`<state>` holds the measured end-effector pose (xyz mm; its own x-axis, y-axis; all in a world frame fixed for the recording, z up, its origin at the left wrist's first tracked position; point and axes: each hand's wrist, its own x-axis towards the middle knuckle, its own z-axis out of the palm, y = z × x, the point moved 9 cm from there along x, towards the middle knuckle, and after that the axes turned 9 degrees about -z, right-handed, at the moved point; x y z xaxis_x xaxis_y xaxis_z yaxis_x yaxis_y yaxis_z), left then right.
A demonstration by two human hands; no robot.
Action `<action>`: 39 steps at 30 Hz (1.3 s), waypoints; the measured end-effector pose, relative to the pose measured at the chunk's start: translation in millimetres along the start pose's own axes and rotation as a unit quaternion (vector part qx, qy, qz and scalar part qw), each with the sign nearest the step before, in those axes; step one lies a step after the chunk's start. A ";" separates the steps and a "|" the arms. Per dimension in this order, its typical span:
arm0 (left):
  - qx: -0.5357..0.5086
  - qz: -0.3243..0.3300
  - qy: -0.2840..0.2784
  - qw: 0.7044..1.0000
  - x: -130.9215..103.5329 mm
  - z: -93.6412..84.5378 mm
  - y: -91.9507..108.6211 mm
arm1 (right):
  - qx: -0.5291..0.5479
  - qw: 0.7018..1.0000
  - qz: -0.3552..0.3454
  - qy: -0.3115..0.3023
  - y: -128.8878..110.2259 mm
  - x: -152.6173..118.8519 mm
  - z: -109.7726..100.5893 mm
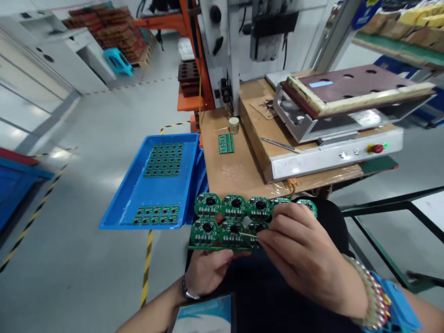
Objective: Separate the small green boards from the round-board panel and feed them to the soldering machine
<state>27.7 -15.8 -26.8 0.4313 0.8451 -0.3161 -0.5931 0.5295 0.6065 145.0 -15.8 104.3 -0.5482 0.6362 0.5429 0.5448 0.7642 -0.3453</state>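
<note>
My left hand (pixel 210 269) grips the lower edge of a green circuit board panel (pixel 204 239), its thumb on the near side and the other fingers mostly hidden underneath. Two rows of rounded boards make up the panel, each with a black blob at its middle. In my right hand (pixel 301 245) a thin pale wooden stick (pixel 248 235) is pinched between thumb and fingers. The stick's tip lies at the black blob of a board in the lower row; whether it touches is too small to tell. My right hand covers part of the panel's right side.
To the left, a blue tray (pixel 130 189) holds two circuit panels (pixel 163 159). On the brown worktable (pixel 215 173) are a small green board (pixel 226 144) and a small round pot (pixel 234 125). A machine with a raised brown plate (pixel 354 85) stands right, tweezers (pixel 279 144) on its base.
</note>
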 end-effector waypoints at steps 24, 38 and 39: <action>0.013 0.010 -0.008 1.000 1.1 0.5 0.0 | 0.003 1.000 0.012 0.005 1.2 3.2 4.6; 0.002 0.009 0.007 1.000 0.2 -3.9 -0.8 | 0.000 1.000 0.009 -0.008 3.0 -0.7 4.5; 0.004 0.007 0.011 1.000 -0.2 -4.1 -1.1 | -0.003 1.000 0.008 -0.004 3.6 -0.8 3.2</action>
<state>25.4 -16.3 -30.4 0.4083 0.8538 -0.3230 -0.5940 0.5172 0.6162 145.3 -13.3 100.1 -0.5454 0.6485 0.5311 0.5574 0.7538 -0.3480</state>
